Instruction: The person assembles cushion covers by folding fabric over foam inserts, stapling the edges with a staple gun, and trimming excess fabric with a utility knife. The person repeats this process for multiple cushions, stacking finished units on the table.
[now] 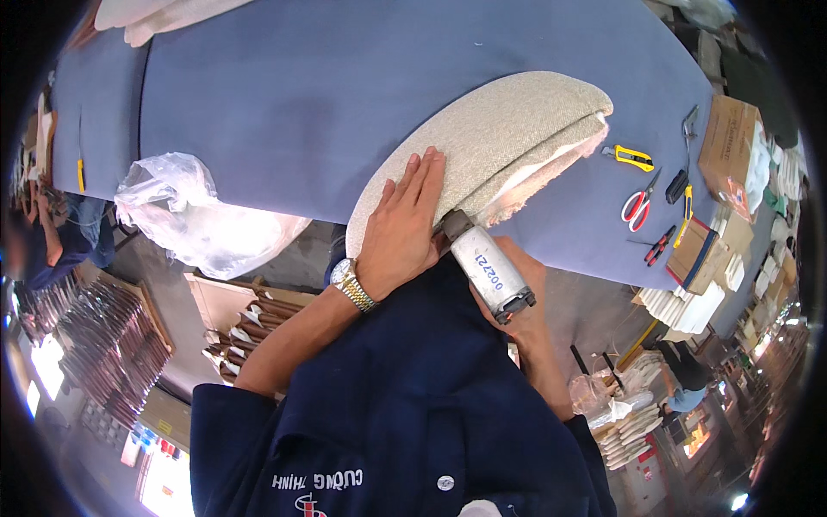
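A cardboard box [726, 151] stands at the right end of the blue table [258, 112]. White and pale blue plastic [757, 168] shows at its right side; whether the plastic lies inside or against the box cannot be determined. A clear plastic bag [177, 202] lies crumpled over the near edge of the table, left of the operator; its contents cannot be identified. Below it, an open carton [214, 303] holds a stack of brown pieces [269, 317] with white parts between them.

The curved beige cushion [500, 121] lies at the near edge of the table, in front of the operator. Its right side shows a folded seam and a ragged pink-white edge.

Left hand [405, 215]: flat on the cushion, fingers extended and close together, palm down, grasping nothing. Right hand [525, 271]: closed around the grey power tool [489, 267]; the fingers are partly hidden behind the tool body. The tool nose is at the cushion's near edge, beside the left hand; exact contact cannot be confirmed.

A yellow utility knife [633, 158], red-handled scissors [636, 211] and red-and-black pliers [660, 246] lie on the table, right of the cushion.
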### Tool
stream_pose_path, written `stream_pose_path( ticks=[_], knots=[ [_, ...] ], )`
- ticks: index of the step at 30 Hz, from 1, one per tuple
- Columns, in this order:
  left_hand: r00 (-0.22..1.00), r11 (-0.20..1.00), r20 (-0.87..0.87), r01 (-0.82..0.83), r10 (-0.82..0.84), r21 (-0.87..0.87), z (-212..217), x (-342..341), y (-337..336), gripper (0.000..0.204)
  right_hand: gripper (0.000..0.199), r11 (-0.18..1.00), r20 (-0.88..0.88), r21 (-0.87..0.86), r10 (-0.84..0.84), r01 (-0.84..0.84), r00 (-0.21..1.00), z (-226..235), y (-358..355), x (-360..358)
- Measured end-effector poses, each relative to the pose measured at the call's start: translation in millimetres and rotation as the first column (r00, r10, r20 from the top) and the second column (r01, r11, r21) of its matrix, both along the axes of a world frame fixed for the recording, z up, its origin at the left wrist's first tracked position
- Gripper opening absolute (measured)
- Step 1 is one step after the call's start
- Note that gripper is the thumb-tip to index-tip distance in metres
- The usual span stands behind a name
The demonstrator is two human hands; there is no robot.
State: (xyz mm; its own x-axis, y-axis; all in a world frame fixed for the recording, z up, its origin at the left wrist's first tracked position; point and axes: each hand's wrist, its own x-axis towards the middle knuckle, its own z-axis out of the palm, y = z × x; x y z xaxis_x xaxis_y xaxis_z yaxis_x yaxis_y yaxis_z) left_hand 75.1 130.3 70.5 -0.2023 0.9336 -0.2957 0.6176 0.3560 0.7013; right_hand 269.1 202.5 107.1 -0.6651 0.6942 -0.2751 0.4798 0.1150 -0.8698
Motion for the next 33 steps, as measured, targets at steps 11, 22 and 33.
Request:
stream_pose_path(
  ticks=[11,22,33],
  knots=[
    [1.0,1.0,0.003,0.019,-0.018,-0.013,0,-1,-2,0.103,0.069,0.994,0.002,-0.108,0.033,-0.032,0.999,6,-9,6],
    [0.813,0.98,0.547,0.184,-0.197,0.08,-24,-58,-7,0.12,0.036,0.998,-0.031,0.051,0.029,-0.027,0.999,-1,-11,-4],
    [0.974,0.99,0.213,0.099,-0.077,-0.095,-10,-25,-34,0.106,0.034,0.994,0.018,0.109,-0.009,0.007,1.0,1,-19,-7]
  ],
)
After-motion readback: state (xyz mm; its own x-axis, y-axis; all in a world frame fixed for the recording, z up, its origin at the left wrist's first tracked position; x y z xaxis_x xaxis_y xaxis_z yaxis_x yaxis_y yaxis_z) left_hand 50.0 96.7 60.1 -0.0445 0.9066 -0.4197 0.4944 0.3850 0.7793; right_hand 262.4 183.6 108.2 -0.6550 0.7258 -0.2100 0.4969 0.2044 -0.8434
